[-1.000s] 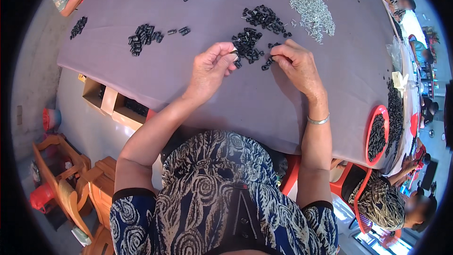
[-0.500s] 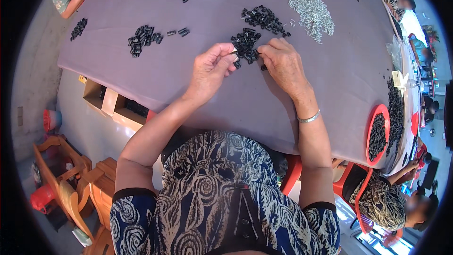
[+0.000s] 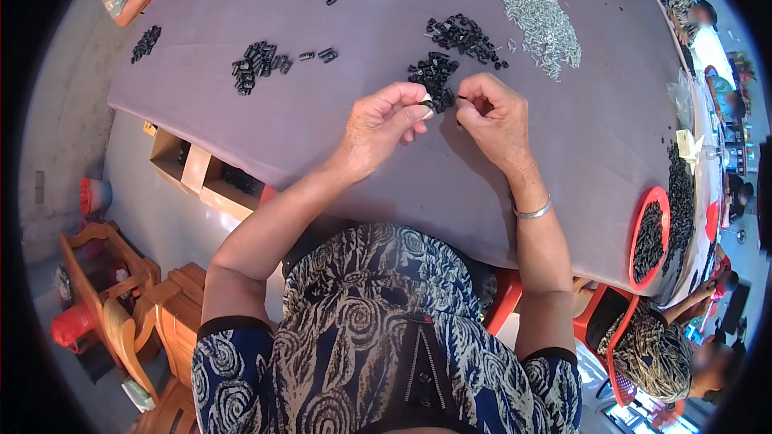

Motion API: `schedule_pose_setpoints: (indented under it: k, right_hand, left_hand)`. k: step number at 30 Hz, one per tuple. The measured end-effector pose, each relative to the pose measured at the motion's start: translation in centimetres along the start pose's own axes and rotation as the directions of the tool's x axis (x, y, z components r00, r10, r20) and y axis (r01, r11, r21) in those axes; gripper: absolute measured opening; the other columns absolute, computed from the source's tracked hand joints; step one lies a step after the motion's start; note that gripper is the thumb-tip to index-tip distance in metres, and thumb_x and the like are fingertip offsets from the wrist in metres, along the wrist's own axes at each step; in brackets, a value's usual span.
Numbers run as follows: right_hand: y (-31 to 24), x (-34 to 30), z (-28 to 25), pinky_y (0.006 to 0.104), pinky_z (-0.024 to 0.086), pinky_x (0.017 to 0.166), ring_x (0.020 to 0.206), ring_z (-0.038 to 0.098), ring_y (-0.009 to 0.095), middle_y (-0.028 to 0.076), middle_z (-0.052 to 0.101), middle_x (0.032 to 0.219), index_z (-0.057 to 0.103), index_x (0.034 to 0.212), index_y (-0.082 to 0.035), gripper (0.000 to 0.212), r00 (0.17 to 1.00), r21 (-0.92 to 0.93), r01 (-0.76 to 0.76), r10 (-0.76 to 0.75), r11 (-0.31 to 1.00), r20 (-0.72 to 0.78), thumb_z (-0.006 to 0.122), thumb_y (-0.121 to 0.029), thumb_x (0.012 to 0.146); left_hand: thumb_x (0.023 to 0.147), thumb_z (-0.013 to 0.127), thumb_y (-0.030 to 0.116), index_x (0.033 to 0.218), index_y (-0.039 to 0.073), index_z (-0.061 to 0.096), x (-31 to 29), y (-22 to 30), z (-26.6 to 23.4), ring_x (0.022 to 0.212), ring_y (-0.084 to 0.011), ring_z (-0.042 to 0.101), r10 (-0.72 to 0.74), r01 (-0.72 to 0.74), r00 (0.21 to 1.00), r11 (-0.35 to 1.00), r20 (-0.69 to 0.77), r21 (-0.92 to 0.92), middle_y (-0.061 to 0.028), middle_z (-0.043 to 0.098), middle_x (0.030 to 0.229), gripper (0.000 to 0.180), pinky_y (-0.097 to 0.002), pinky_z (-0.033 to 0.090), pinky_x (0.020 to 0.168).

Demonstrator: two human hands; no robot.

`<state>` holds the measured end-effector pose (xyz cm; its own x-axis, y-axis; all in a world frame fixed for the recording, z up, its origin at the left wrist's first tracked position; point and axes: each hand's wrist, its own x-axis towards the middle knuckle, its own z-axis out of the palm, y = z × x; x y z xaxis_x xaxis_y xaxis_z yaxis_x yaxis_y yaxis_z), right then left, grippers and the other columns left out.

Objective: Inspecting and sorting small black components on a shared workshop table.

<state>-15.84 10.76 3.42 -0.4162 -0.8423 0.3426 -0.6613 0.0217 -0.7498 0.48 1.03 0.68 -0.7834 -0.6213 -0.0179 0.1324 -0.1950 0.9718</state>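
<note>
Left hand (image 3: 384, 120): fingertips pinched on a small black part (image 3: 425, 102), frame centre.
Right hand (image 3: 492, 116): curled closed, pinching a thin pin; touching the part.
Black pile (image 3: 431, 72): just above hands.
Silver pins (image 3: 544, 24): upper right.

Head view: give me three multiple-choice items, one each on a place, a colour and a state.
1. Where does the pile of silvery pins lie?
A. far right of the table
B. on the floor
C. in the red tray

2. What colour is the table cover?
A. green
B. greyish purple
C. yellow

3. How are the hands?
A. flat on the table
B. hanging at the person's sides
C. close together, fingertips pinching small parts

Key: 1 A, the pins lie beyond the right hand. 2 B, the bare cloth shows it. 3 C, the left hand pinches a small black part facing the right.
</note>
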Motion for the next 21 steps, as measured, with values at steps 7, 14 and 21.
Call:
schedule_pose_setpoints:
  k: [7, 14, 21]
  right_hand:
    - [-0.8, -0.3, 0.5, 0.0176, 0.04, 0.055, 0.065, 0.048, 0.0, -0.006, 0.056, 0.074, 0.058, 0.081, -0.003, 0.007, 0.981, 0.508, -0.19, 0.15, 0.84, 0.119, 0.058, 0.004, 0.081]
    - [-1.5, -0.8, 2.1, 0.0177, 0.042, 0.059, 0.069, 0.052, 0.001, -0.003, 0.058, 0.079, 0.056, 0.087, -0.002, 0.004, 0.987, 0.623, -0.158, 0.096, 0.766, 0.132, 0.057, 0.002, 0.087]
    - [-1.4, -0.8, 2.1, 0.0181, 0.044, 0.062, 0.072, 0.053, 0.002, -0.002, 0.059, 0.079, 0.055, 0.088, -0.001, 0.003, 0.987, 0.581, -0.147, 0.082, 0.8, 0.137, 0.057, 0.002, 0.087]
  left_hand:
    - [0.092, 0.056, 0.007, 0.102, 0.004, 0.06, 0.1, -0.4, 0.0, 0.071, -0.0055, 0.058, 0.019, -0.019, 0.999, 1.0, 0.041, -0.013, 0.0006, 0.061, 0.086, 0.012, -0.0199, 0.046, 0.058]
    - [0.092, 0.054, 0.005, 0.102, 0.003, 0.059, 0.2, -0.7, 0.1, 0.071, -0.0062, 0.058, 0.067, -0.068, 0.997, 0.997, 0.028, 0.026, 0.0001, 0.06, 0.086, 0.012, -0.0202, 0.047, 0.058]
    - [0.093, 0.052, 0.004, 0.102, 0.002, 0.058, 0.2, -0.7, 0.2, 0.071, -0.0065, 0.058, 0.072, -0.072, 0.997, 0.997, -0.01, 0.036, -0.001, 0.061, 0.085, 0.011, -0.0204, 0.047, 0.058]
